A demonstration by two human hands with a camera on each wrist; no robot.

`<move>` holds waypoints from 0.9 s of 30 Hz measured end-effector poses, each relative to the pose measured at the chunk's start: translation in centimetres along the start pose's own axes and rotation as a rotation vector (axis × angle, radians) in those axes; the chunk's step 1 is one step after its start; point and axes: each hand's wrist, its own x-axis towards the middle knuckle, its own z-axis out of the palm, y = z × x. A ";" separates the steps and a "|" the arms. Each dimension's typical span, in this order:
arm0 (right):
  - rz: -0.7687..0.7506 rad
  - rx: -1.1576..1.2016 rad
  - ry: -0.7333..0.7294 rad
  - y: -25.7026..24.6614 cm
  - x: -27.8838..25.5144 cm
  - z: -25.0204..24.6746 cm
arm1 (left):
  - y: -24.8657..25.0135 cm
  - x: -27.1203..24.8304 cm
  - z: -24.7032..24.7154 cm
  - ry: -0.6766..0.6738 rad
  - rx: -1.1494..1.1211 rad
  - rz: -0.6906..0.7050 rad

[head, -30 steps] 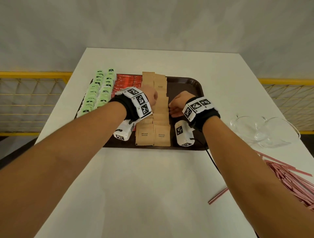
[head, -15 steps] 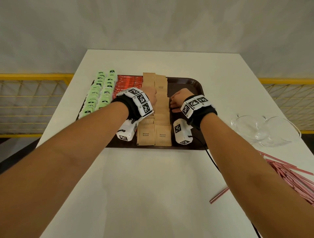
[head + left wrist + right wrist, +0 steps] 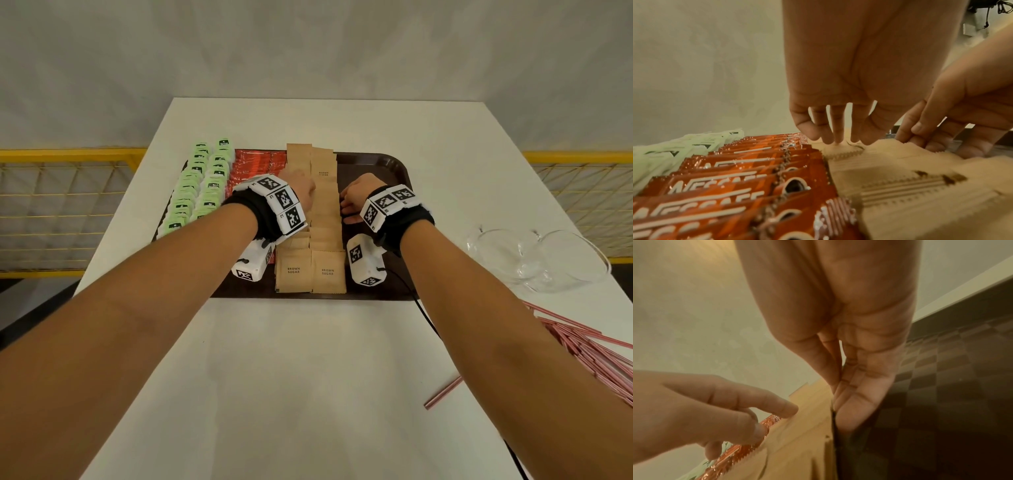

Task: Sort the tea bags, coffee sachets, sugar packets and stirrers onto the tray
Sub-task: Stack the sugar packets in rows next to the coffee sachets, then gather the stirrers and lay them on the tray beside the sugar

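**Both hands squaring up the sugar packets on the tray**

The left hand (image 3: 301, 192) has its fingers pointing down, relaxed and nearly straight, fingertips (image 3: 835, 139) touching the top of the brown sugar packets (image 3: 322, 219) along their left side; its grip holds nothing. The right hand (image 3: 356, 198) is flat and on edge, straight fingers (image 3: 857, 395) pressed against the right side of the same packets; its grip is also released, pushing rather than grasping.

The sugar packets lie in two overlapping rows down the middle of the dark brown tray (image 3: 387, 168). Just left of them are red coffee sachets (image 3: 255, 164), and beyond those, at the tray's left edge, two rows of green tea bags (image 3: 197, 192). The right part of the tray is bare.

The tray sits on the white table (image 3: 308, 377), toward its far half. Near the table's right edge stand clear glass bowls (image 3: 537, 260), and closer in, a heap of red-and-white stirrers (image 3: 582, 349), one lying apart.
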 end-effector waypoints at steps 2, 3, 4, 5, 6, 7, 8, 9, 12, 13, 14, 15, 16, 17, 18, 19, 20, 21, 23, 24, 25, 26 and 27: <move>0.030 0.018 -0.005 -0.2 0.1 0.3 | -0.3 0.2 0.1 0.002 0.011 0.021; 0.060 0.033 -0.005 -0.3 0.0 0.3 | -0.3 0.1 -0.1 -0.002 -0.004 0.020; 0.076 0.043 0.003 -0.3 -0.1 0.4 | -0.4 -0.2 -0.2 -0.008 -0.015 0.026; 0.072 0.040 0.012 -0.2 -0.1 0.3 | -0.5 -0.4 -0.4 -0.005 -0.042 0.023; 0.052 0.019 0.021 -0.1 -0.2 0.2 | -0.7 -0.5 -0.7 0.012 -0.088 0.030; 0.024 -0.009 0.030 0.0 -0.4 -0.1 | -0.8 -0.9 -0.9 0.034 -0.152 0.030; -0.009 -0.037 0.043 0.1 -0.7 -0.4 | -0.8 -1.5 -1.2 0.058 -0.218 0.042; -0.037 -0.058 0.061 0.1 -1.2 -0.7 | -0.8 -2.1 -1.5 0.075 -0.302 0.053; -0.102 -0.077 0.106 -0.4 -3.5 -1.5 | -0.1 -4.6 -2.5 0.125 -0.534 0.105; -0.121 -0.040 0.097 -0.5 -4.6 -1.8 | 0.3 -5.6 -2.8 0.131 -0.594 0.131; -0.145 -0.002 0.079 -0.5 -5.9 -2.1 | 0.8 -6.6 -3.0 0.136 -0.659 0.160; -0.175 0.020 0.059 -0.4 -7.3 -2.4 | 1.3 -7.7 -3.1 0.135 -0.721 0.197; -0.206 0.029 0.034 -0.1 -8.6 -2.7 | 1.9 -8.9 -3.1 0.126 -0.788 0.230; -0.233 0.027 0.012 0.4 -10.1 -3.0 | 2.5 -10.0 -3.1 0.108 -0.862 0.265; -0.256 0.017 -0.006 1.0 -11.5 -3.3 | 3.2 -11.2 -2.9 0.086 -0.933 0.300; -0.270 0.004 -0.016 1.8 -12.9 -3.7 | 4.0 -12.3 -2.6 0.059 -0.993 0.333; -0.278 0.002 -0.017 2.8 -14.1 -4.1 | 4.7 -13.4 -2.3 0.029 -1.034 0.362; -0.281 0.009 -0.009 3.8 -15.4 -4.5 | 5.4 -14.2 -1.9 0.000 -1.056 0.384; -0.271 0.036 0.032 6.0 -18.2 -5.8 | 6.9 -15.6 -1.0 -0.056 -1.077 0.426; -0.263 0.033 0.056 7.0 -19.1 -6.4 | 7.6 -15.9 -0.7 -0.069 -1.072 0.440; -0.242 0.009 0.089 8.1 -20.4 -7.1 | 8.5 -16.3 -0.3 -0.087 -1.055 0.458; -0.213 -0.041 0.122 9.4 -21.5 -7.9 | 9.4 -16.5 0.2 -0.108 -1.020 0.475; -0.182 -0.119 0.152 10.6 -22.5 -8.8 | 10.4 -16.8 0.7 -0.132 -0.963 0.496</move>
